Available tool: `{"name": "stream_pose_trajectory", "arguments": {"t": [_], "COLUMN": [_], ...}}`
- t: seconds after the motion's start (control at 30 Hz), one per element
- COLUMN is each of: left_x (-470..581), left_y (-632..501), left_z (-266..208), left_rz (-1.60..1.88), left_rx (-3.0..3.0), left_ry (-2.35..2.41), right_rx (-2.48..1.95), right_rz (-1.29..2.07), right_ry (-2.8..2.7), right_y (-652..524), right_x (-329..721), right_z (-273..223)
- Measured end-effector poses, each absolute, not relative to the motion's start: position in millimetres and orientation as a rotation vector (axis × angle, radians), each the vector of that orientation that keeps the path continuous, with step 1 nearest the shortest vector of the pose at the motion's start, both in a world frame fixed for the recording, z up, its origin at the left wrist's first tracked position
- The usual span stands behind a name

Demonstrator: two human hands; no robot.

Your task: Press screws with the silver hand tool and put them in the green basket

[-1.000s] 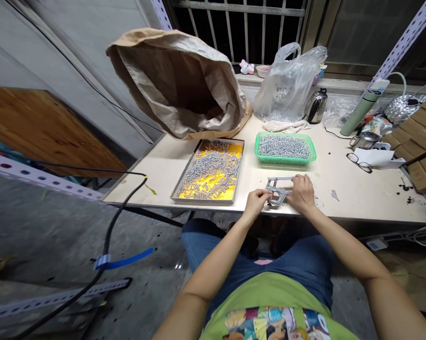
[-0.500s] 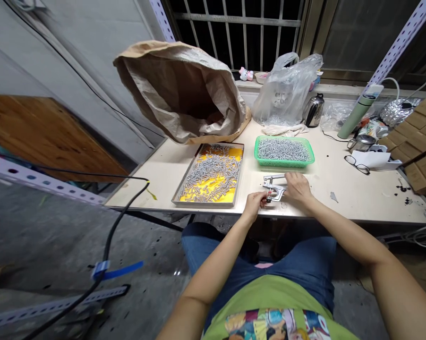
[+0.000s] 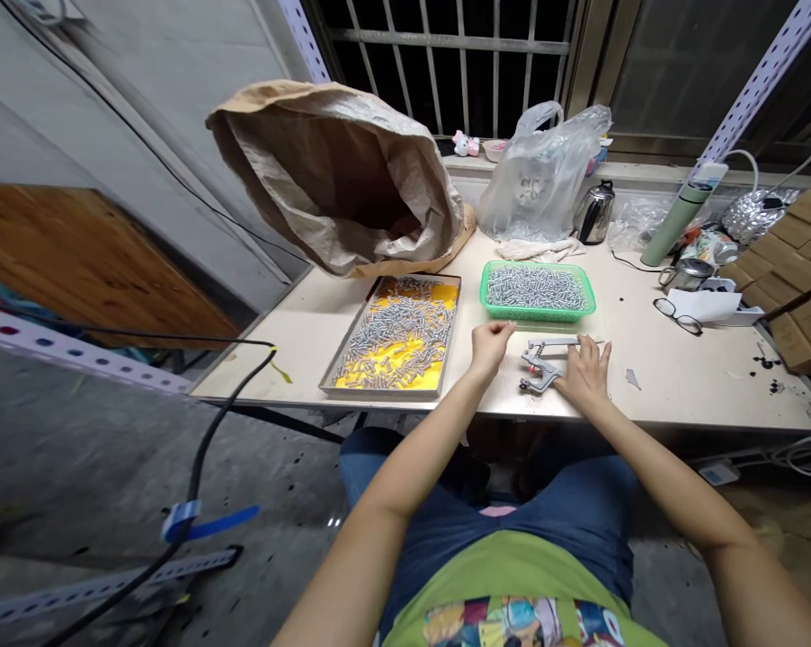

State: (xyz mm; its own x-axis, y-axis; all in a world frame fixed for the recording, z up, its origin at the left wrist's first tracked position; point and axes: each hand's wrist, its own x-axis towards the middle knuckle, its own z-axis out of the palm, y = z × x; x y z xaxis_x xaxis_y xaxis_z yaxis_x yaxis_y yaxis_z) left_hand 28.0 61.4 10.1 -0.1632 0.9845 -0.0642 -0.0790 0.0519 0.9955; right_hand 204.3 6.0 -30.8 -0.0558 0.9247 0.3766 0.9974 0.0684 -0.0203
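Silver hand pliers [image 3: 540, 367] with a C-shaped jaw lie near the table's front edge, their jaw end pointing left. My right hand [image 3: 586, 373] grips their handles, fingers bent over the upper one. My left hand [image 3: 490, 350] is off the jaw, in a pinch just below the front left corner of a green plastic basket [image 3: 540, 314]. Whatever sits between its fingertips is too small to make out. Many small silver metal pins [image 3: 537, 288] fill the basket. Similar metal pieces [image 3: 405, 328] lie on yellow lining in a shallow tray [image 3: 382, 394] on the left.
A large open paper sack [image 3: 338, 180] stands behind the tray. Along the back are a plastic bag [image 3: 530, 180], a metal jug [image 3: 595, 212] and a green bottle [image 3: 675, 225]. Eyeglasses [image 3: 677, 316] and cardboard boxes [image 3: 793, 270] are on the right. A black cable [image 3: 207, 458] hangs left.
My left hand has left the pliers' jaw and moved up toward the basket. The pliers have shifted slightly right with my right hand, and their handles look wider apart.
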Motion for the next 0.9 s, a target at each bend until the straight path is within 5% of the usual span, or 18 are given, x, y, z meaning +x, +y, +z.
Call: {"name": "stream_pose_trajectory", "arguments": {"t": [0.23,0.6,0.9], "left_x": [50.6,-131.9,-123.3], "left_y": [124.4,72.6,75.5], "left_z": [48.5,27.2,27.3], "left_rz": [1.142,0.888,0.527], "left_rx": [1.341,1.512,1.471], "left_ry": [1.449,1.937,2.002], "right_rx": [-1.907,-1.852,-1.901], "right_rz": [-0.311,-0.203,-0.223], "right_ry": [-2.094,-2.108,-2.127], "right_y": [4.8,7.9,4.4], "right_x": [206.9,204.1,202.9], "right_z": [-33.7,-42.5,-35.6]}}
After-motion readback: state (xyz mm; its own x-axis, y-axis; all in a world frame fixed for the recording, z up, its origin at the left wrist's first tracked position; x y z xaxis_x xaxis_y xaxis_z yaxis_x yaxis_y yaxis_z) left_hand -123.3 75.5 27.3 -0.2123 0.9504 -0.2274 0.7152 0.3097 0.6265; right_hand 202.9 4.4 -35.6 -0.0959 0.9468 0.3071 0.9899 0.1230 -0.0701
